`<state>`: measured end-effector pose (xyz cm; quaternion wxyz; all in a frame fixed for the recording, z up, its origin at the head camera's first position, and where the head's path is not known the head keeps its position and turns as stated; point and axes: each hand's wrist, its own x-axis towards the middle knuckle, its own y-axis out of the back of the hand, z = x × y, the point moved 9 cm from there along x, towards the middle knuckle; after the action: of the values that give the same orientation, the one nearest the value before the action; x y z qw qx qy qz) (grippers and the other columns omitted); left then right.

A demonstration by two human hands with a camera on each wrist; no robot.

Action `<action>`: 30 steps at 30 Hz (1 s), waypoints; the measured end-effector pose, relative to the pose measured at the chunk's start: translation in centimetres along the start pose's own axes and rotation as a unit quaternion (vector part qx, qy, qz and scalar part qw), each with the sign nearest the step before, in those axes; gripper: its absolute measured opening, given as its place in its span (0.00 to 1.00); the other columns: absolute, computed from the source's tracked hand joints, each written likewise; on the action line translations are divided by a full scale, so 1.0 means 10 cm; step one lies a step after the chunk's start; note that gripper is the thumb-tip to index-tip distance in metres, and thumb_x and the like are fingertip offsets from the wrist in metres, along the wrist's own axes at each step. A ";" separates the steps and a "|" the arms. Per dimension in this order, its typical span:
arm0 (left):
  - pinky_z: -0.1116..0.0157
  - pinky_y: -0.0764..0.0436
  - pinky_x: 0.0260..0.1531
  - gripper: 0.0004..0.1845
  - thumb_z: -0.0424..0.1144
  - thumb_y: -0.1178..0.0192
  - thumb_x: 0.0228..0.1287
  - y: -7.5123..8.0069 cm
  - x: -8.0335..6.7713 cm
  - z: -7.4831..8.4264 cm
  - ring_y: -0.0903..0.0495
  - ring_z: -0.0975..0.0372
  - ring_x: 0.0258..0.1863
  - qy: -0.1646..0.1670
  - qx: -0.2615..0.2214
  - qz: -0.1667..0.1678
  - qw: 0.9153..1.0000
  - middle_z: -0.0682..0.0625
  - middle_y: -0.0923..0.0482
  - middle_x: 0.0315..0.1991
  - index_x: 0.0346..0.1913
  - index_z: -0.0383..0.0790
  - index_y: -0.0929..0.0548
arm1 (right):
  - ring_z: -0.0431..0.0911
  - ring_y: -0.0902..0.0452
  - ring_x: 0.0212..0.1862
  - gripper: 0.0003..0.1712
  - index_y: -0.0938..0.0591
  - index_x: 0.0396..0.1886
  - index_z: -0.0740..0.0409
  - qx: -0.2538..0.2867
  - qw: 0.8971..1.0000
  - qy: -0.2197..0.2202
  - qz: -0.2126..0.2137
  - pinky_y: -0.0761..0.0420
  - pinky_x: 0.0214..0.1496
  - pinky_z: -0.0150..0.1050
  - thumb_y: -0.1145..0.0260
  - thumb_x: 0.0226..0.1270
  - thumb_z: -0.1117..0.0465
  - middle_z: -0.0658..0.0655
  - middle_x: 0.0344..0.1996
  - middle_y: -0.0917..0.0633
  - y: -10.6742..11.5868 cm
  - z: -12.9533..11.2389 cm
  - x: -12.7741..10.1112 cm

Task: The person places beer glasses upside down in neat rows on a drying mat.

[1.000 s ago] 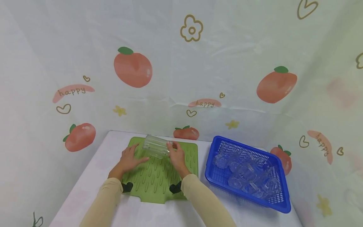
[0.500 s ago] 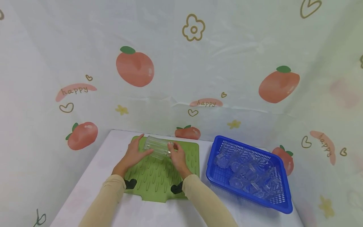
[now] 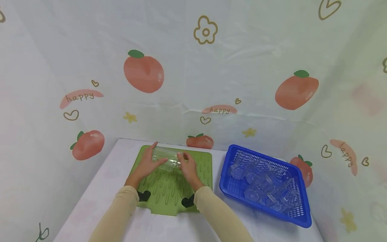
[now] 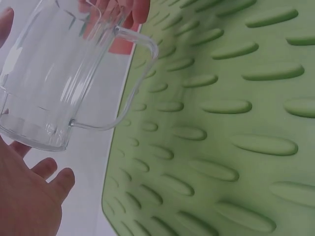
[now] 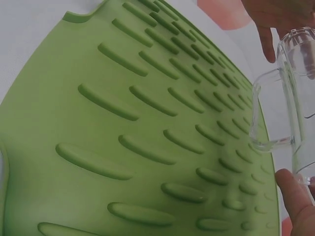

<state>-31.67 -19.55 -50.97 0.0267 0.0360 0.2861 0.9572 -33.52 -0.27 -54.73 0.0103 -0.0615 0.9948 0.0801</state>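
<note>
Both hands' grip closes on clear mug above green mat; left hand & right hand fingertips partly hidden.

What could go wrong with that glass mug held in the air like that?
The clear glass mug lies on its side between the left hand and right hand, above the green ridged mat. Smooth glass could slip and drop onto the mat. The mat's ridges might also leave it unsteady once set down. The blue basket of glassware nearby could get knocked.
</note>
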 end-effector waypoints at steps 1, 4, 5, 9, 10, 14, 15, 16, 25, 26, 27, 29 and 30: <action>0.29 0.46 0.73 0.52 0.57 0.36 0.68 -0.01 0.00 0.01 0.56 0.36 0.81 0.000 -0.002 -0.002 1.000 0.33 0.58 0.82 0.83 0.46 0.56 | 0.51 0.15 0.49 0.39 0.30 0.75 0.53 -0.001 1.000 -0.001 0.000 0.14 0.54 0.47 0.44 0.76 0.35 0.61 0.66 0.23 0.00 0.00 0.00; 0.29 0.46 0.73 0.52 0.57 0.36 0.69 -0.03 0.00 0.01 0.57 0.36 0.81 0.003 -0.013 -0.009 1.000 0.35 0.60 0.83 0.84 0.48 0.58 | 0.53 0.15 0.51 0.39 0.31 0.75 0.54 -0.002 1.000 -0.004 -0.003 0.15 0.54 0.48 0.45 0.76 0.35 0.62 0.67 0.24 0.00 -0.01 -0.01; 0.29 0.46 0.73 0.53 0.57 0.36 0.69 -0.04 0.00 0.01 0.58 0.36 0.81 0.004 -0.017 -0.009 1.000 0.35 0.60 0.83 0.84 0.49 0.58 | 0.53 0.15 0.52 0.39 0.31 0.75 0.54 -0.002 1.000 -0.005 -0.005 0.15 0.55 0.48 0.45 0.77 0.35 0.62 0.67 0.24 0.00 -0.01 -0.01; 0.30 0.45 0.73 0.53 0.55 0.34 0.67 -0.06 0.00 0.02 0.57 0.37 0.81 0.006 -0.031 -0.010 0.999 0.36 0.61 0.83 0.83 0.50 0.58 | 0.53 0.17 0.57 0.39 0.31 0.75 0.54 0.002 1.000 -0.010 -0.010 0.15 0.56 0.48 0.46 0.77 0.34 0.61 0.66 0.23 -0.01 -0.02 -0.03; 0.30 0.44 0.73 0.54 0.54 0.33 0.67 -0.06 0.00 0.02 0.56 0.36 0.81 0.004 -0.032 -0.008 0.999 0.35 0.60 0.83 0.83 0.49 0.57 | 0.53 0.18 0.58 0.39 0.31 0.75 0.53 0.002 1.000 -0.012 -0.011 0.15 0.56 0.48 0.46 0.77 0.34 0.61 0.66 0.23 -0.01 -0.02 -0.03; 0.30 0.44 0.72 0.53 0.47 0.31 0.66 -0.06 0.01 0.06 0.55 0.35 0.80 -0.015 -0.027 -0.003 1.000 0.33 0.58 0.82 0.83 0.44 0.56 | 0.52 0.19 0.58 0.38 0.30 0.74 0.54 0.005 1.000 -0.015 -0.011 0.15 0.56 0.47 0.46 0.77 0.35 0.61 0.65 0.22 -0.01 -0.04 -0.05; 0.30 0.44 0.72 0.53 0.46 0.31 0.66 -0.06 0.01 0.06 0.54 0.35 0.80 -0.020 -0.025 -0.002 0.999 0.32 0.57 0.82 0.83 0.44 0.55 | 0.52 0.19 0.58 0.38 0.30 0.74 0.54 0.006 1.000 -0.014 -0.012 0.15 0.56 0.47 0.46 0.77 0.35 0.61 0.65 0.23 0.00 -0.04 -0.05; 0.30 0.44 0.72 0.53 0.44 0.31 0.65 -0.05 0.01 0.08 0.54 0.34 0.80 -0.027 -0.022 0.000 0.999 0.31 0.57 0.81 0.83 0.42 0.55 | 0.52 0.19 0.58 0.38 0.31 0.74 0.54 0.006 1.000 -0.013 -0.013 0.15 0.57 0.47 0.46 0.78 0.35 0.61 0.65 0.23 0.00 -0.04 -0.05; 0.30 0.35 0.67 0.50 0.46 0.27 0.62 0.00 -0.02 0.09 0.42 0.33 0.74 -0.033 0.004 0.006 0.999 0.30 0.49 0.76 0.81 0.43 0.46 | 0.57 0.23 0.64 0.36 0.34 0.77 0.54 0.013 0.999 0.012 -0.048 0.19 0.63 0.56 0.49 0.81 0.39 0.62 0.69 0.26 -0.06 -0.08 -0.08; 0.31 0.33 0.66 0.49 0.47 0.27 0.61 0.00 -0.02 0.09 0.39 0.33 0.73 -0.033 0.008 0.005 0.999 0.30 0.48 0.75 0.80 0.43 0.44 | 0.58 0.23 0.64 0.35 0.35 0.77 0.55 0.013 0.999 0.013 -0.051 0.20 0.64 0.57 0.50 0.81 0.40 0.62 0.69 0.27 -0.07 -0.09 -0.09; 0.32 0.31 0.64 0.48 0.47 0.26 0.60 0.00 -0.03 0.08 0.36 0.33 0.70 -0.032 0.009 0.006 0.999 0.30 0.46 0.73 0.79 0.43 0.41 | 0.58 0.23 0.65 0.35 0.36 0.77 0.55 0.011 0.998 0.013 -0.053 0.20 0.64 0.58 0.51 0.82 0.40 0.62 0.69 0.27 -0.07 -0.09 -0.10; 0.37 0.24 0.61 0.45 0.46 0.25 0.59 0.00 -0.03 0.08 0.30 0.35 0.65 -0.028 -0.001 0.004 1.000 0.32 0.44 0.70 0.76 0.43 0.37 | 0.59 0.23 0.65 0.35 0.37 0.78 0.56 0.009 0.998 0.013 -0.060 0.21 0.65 0.58 0.52 0.82 0.40 0.62 0.69 0.27 -0.07 -0.09 -0.11; 0.39 0.22 0.58 0.44 0.46 0.25 0.59 -0.01 -0.03 0.08 0.28 0.36 0.63 -0.028 -0.007 0.003 1.000 0.32 0.44 0.69 0.74 0.43 0.36 | 0.59 0.23 0.65 0.36 0.38 0.78 0.55 0.009 0.998 0.012 -0.062 0.21 0.66 0.58 0.52 0.82 0.40 0.62 0.70 0.28 -0.07 -0.09 -0.12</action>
<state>-31.28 -19.09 -50.34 0.0324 0.0635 0.2780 0.9579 -32.30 -0.98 -53.97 0.0035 -0.1243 0.9898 0.0700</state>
